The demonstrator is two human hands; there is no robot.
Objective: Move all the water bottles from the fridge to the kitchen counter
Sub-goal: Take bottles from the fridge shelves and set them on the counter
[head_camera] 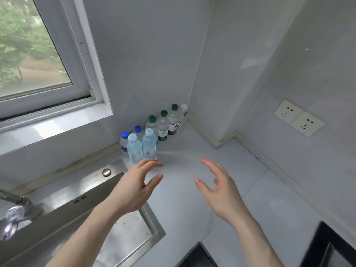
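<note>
Both hands spread, empty | left hand near water bottles | right hand above counter

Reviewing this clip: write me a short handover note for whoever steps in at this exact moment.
Left hand: open, holds nothing, fingertips near the closest bottle.
Right hand: open, holds nothing, above the pale kitchen counter.
Eight clear plastic water bottles stand upright on it against the wall: four blue-capped, three green-capped, one white-capped in the corner.
Done: eight bottles set down.
Left: the fridge is out of view; check it for more.
</note>
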